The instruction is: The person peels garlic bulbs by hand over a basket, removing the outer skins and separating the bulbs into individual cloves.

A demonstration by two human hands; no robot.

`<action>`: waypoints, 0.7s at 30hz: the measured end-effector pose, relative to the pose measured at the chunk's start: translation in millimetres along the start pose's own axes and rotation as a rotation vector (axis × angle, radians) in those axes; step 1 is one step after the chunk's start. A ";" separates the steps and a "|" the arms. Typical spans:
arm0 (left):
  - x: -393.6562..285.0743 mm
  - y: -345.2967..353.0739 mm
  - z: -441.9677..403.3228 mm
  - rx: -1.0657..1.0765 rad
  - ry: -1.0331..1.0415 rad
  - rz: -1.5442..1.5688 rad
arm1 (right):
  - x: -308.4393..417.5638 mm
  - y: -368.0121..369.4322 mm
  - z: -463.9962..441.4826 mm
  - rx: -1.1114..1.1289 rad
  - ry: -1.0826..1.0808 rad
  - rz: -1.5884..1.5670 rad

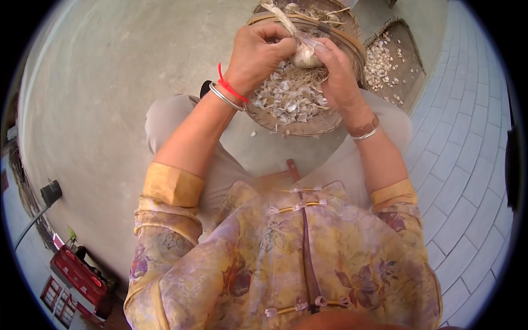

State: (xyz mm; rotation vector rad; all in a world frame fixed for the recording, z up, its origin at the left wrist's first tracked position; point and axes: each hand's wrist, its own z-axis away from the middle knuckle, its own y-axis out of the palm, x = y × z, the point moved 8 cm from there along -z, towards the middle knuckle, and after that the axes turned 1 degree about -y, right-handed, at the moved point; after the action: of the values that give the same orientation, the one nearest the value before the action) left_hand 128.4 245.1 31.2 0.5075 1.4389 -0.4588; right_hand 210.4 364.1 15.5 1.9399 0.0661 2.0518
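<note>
A whole garlic bulb [307, 56], its dry stem pointing up and to the left, is between my two hands. My left hand [258, 55] is closed, thumb and fingers pinched at the bulb's left side near the base of the stem. On the right side, my right hand [340, 74] has its thumb and fingers pressed on the bulb. Beneath them is a round woven basket [300, 128] holding papery garlic skins [287, 102] and dry roots. Whatever lies inside my left fist is hidden.
Behind my hands, a second basket rim [352, 41] surrounds dry stalks. Loose garlic cloves [379, 65] lie in a woven scoop [410, 60] at the upper right. Below the basket, between my knees, is a reddish wooden piece [293, 169]. Red objects [80, 278] stand far lower left.
</note>
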 end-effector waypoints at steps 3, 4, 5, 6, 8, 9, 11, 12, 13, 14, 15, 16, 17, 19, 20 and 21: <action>3.2 1.0 -1.3 0.022 -0.038 0.035 | 0.2 6.3 1.2 0.007 0.062 -0.196; 5.1 1.5 -1.8 0.036 -0.057 0.065 | -0.4 8.4 1.6 0.005 0.092 -0.291; 5.8 1.2 -1.8 0.037 -0.057 0.065 | 0.8 9.1 1.7 0.004 0.092 -0.291; 5.1 1.6 -1.5 0.042 -0.068 0.080 | -0.7 9.8 1.9 -0.001 0.123 -0.332; 3.3 2.7 0.2 0.049 -0.080 0.097 | -5.4 9.8 1.3 -0.009 0.155 -0.373; 0.1 4.5 1.7 0.059 -0.067 0.075 | -7.6 7.3 -1.7 -0.009 0.120 -0.337; -2.9 8.0 3.8 0.075 -0.057 0.056 | -11.8 2.4 -4.2 -0.016 0.088 -0.300; -3.1 7.2 4.7 0.064 -0.058 0.031 | -5.9 0.2 -5.1 -0.017 -0.008 -0.113; -3.2 5.5 5.2 0.051 -0.059 0.006 | 0.8 0.3 -5.1 -0.015 -0.104 0.073; -3.3 4.4 5.5 0.052 -0.060 0.005 | 0.9 0.5 -4.2 -0.016 -0.104 0.073; -2.5 4.4 5.9 0.067 -0.071 0.008 | 8.9 3.0 -1.6 -0.021 -0.168 0.188; -1.6 5.0 6.0 0.083 -0.083 0.010 | 15.6 5.5 0.6 -0.027 -0.233 0.304; -1.0 5.0 5.6 0.085 -0.083 0.011 | 14.7 6.6 1.1 -0.029 -0.233 0.305; 0.9 1.9 3.8 0.046 -0.068 0.013 | 15.9 8.4 1.6 -0.034 -0.273 0.353; 3.4 2.2 2.9 0.045 -0.068 0.013 | 16.6 8.8 1.3 -0.035 -0.287 0.369; 1.1 2.4 2.4 0.029 -0.021 0.004 | 12.4 5.6 -1.0 -0.056 -0.225 0.292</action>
State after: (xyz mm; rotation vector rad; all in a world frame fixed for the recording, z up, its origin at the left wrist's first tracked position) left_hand 131.8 245.6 30.4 0.5271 1.4124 -0.4805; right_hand 208.0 362.1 28.9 2.2397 -0.3403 1.9608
